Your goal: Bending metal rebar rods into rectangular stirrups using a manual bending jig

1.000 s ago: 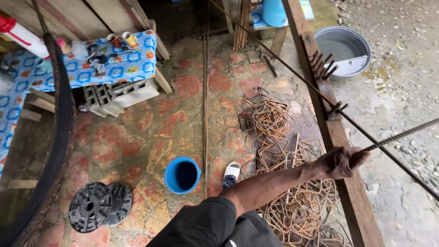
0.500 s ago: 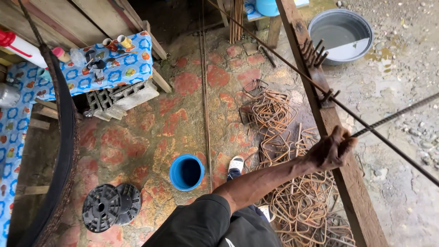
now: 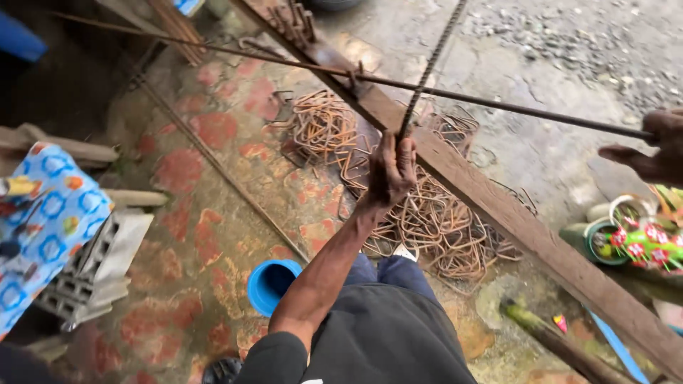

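An open-air metalworking yard beside a home: a long wooden bending bench (image 3: 512,213) with steel pegs (image 3: 295,21) crosses stained concrete, rusty bent rebar stirrups (image 3: 427,213) heaped beneath it, long reinforcing bars (image 3: 498,107) laid over it, gravel beyond it.

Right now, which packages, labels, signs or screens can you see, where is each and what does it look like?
Printed pack: right edge, just past the wooden plank, crumpled, green with red and white flower shapes.
Signs, screens, separate labels: none in view.
Left hand: its grip holds only a ribbed bar.
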